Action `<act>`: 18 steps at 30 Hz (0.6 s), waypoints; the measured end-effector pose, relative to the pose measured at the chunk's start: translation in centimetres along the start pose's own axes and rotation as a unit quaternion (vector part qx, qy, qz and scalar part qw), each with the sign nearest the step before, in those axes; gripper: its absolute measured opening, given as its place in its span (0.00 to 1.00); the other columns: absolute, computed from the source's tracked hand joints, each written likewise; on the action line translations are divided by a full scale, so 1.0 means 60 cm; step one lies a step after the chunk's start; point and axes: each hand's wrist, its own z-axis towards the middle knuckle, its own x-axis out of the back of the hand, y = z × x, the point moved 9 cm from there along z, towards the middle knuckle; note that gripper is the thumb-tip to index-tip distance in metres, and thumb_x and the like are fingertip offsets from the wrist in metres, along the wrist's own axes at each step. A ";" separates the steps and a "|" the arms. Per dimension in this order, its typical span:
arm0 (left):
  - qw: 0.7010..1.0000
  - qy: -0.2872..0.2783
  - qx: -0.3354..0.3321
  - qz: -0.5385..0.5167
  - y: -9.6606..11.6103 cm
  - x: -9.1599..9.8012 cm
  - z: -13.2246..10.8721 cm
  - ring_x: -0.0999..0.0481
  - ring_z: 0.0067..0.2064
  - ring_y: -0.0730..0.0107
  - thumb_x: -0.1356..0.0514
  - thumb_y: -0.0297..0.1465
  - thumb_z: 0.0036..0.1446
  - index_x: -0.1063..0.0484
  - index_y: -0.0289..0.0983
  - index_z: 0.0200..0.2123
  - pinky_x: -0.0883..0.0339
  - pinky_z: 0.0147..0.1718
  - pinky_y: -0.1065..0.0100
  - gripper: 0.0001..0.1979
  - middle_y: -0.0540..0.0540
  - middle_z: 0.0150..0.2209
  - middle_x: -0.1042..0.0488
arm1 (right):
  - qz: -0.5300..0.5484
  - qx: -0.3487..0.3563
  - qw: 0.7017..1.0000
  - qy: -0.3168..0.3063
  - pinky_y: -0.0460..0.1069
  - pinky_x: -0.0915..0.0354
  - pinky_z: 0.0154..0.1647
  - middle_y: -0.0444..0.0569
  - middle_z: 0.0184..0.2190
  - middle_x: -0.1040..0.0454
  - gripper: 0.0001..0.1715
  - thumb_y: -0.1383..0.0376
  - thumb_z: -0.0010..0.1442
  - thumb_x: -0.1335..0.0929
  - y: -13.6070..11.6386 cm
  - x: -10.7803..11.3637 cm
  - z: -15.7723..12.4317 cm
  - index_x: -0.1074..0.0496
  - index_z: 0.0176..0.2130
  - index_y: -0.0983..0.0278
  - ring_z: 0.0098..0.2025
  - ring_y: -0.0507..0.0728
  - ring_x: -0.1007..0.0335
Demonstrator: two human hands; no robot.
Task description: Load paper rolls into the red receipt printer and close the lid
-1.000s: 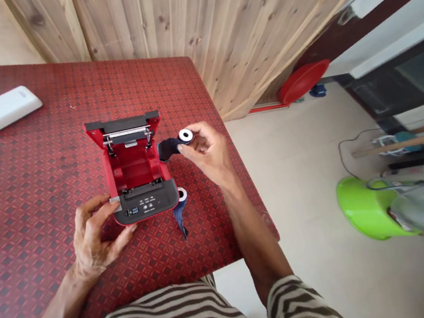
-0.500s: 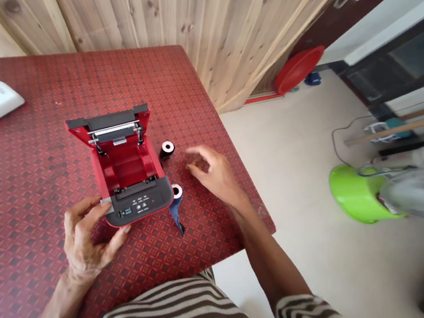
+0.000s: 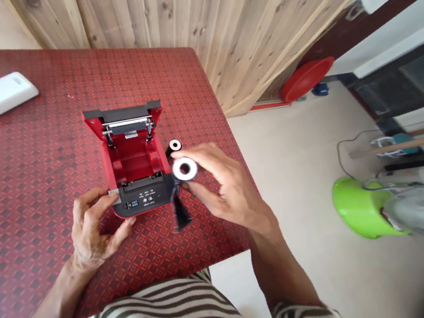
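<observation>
A small red and black label printer [image 3: 137,161] stands on the table with its lid raised and its red inner bay bare. My left hand [image 3: 93,228] grips the printer's front left corner, fingers on top and thumb below. Between the thumb and fingers of my right hand [image 3: 225,183] is a ribbon roll [image 3: 185,169] with a white end, lifted beside the printer's front right corner. A dark loose strip [image 3: 181,213] hangs from it, blurred. Another ribbon roll [image 3: 175,145] stands on the table just behind, close to the printer's right side.
The table has a red patterned top [image 3: 55,139]. At its far left lies a white power bank [image 3: 2,98]. Wooden panelling [image 3: 160,13] rises behind. On the floor to the right are a green bucket [image 3: 355,207] and a red basin [image 3: 309,78].
My right hand has moved left, closed on the nearer ribbon roll and raised it off the table, its loose strip hanging. My left hand keeps its hold on the printer.
</observation>
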 end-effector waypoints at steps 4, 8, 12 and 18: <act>1.000 -0.005 0.000 -0.002 0.000 0.000 -0.002 0.22 0.52 0.57 0.28 0.37 0.57 0.33 0.38 0.61 0.23 0.49 0.58 0.32 0.38 0.51 0.26 | -0.136 0.100 0.982 -0.081 0.61 0.30 0.60 0.55 0.52 0.22 0.18 0.74 0.70 0.33 -0.078 -0.042 0.069 0.30 0.58 0.65 0.55 0.62 0.28; 1.000 -0.014 0.003 -0.017 -0.003 -0.001 -0.007 0.22 0.53 0.57 0.29 0.38 0.59 0.34 0.38 0.62 0.23 0.49 0.57 0.31 0.36 0.52 0.26 | -0.264 0.085 0.940 -0.200 0.56 0.28 0.50 0.58 0.43 0.20 0.14 0.75 0.74 0.39 -0.081 -0.128 0.119 0.25 0.49 0.70 0.50 0.62 0.26; 1.000 -0.015 0.004 -0.023 -0.005 -0.002 -0.008 0.23 0.53 0.56 0.29 0.37 0.58 0.33 0.37 0.62 0.23 0.50 0.57 0.32 0.35 0.53 0.26 | -0.302 0.049 0.915 -0.261 0.53 0.30 0.43 0.61 0.41 0.19 0.15 0.75 0.73 0.39 -0.057 -0.169 0.143 0.23 0.46 0.70 0.47 0.62 0.23; 1.000 -0.017 -0.002 -0.018 -0.002 -0.003 -0.003 0.22 0.53 0.56 0.28 0.36 0.57 0.34 0.37 0.61 0.23 0.49 0.58 0.32 0.36 0.52 0.26 | -0.283 0.066 0.920 -0.262 0.54 0.31 0.45 0.58 0.39 0.18 0.15 0.78 0.69 0.36 -0.040 -0.188 0.164 0.21 0.43 0.68 0.43 0.61 0.22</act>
